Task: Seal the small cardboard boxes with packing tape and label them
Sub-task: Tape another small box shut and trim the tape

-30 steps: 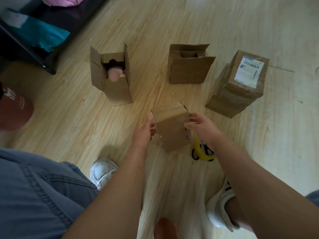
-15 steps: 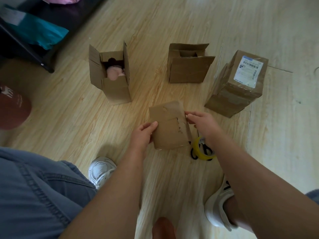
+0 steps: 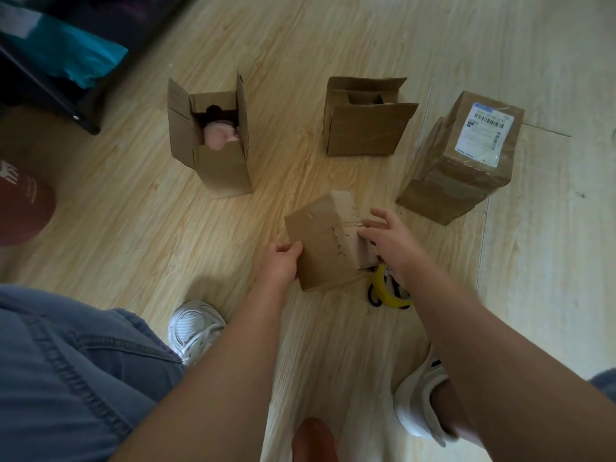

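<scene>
So, four brown cardboard boxes: left hand [image 3: 281,261] is gripping the small closed box [image 3: 320,241], right hand [image 3: 388,240] is resting loose fingers on it. Beyond it: two open boxes [image 3: 216,168] [image 3: 363,131], one labelled box [image 3: 460,175]; one yellow tape roll [image 3: 378,283] just beside.

Pale wood-plank floor [image 3: 116,211], dark furniture [image 3: 66,101]
</scene>
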The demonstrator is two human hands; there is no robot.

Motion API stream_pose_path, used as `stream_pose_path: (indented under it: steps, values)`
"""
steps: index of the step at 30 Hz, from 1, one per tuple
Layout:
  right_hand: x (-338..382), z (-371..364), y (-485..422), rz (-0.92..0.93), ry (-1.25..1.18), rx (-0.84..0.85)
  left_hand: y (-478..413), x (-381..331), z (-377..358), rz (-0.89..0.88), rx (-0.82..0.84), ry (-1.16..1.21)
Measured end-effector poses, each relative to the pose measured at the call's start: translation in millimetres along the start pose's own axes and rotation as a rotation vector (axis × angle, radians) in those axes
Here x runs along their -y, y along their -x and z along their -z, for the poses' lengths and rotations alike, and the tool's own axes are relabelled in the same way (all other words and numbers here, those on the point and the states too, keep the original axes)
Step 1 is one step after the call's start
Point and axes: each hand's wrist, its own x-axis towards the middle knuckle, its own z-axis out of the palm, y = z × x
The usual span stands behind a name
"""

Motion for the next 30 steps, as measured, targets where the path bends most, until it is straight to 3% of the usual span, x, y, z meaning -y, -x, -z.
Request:
stream_pose_path:
  steps: [8, 14, 22, 27, 30]
  values:
    - [-4, -8, -11, 0.013, 0.092, 0.061, -1, -3, -15, 0.067, 0.133, -0.134]
    - [-16, -28, -28, 0.140, 0.381, 0.061, -7, -6, -24, 0.069, 0.159, -0.041]
    - [-17, -28, -33, 0.153, 0.415, 0.051, -1, -4, -21, -0.191, -0.031, -0.361]
    - [-22, 14, -18, 0.177, 0.268, -0.198, 9, -1, -15, -0.172, -0.019, -0.377]
    - [-45, 42, -7, 0.088, 0.382, -0.320, 13, 2, -13, -0.183, -0.041, -0.403]
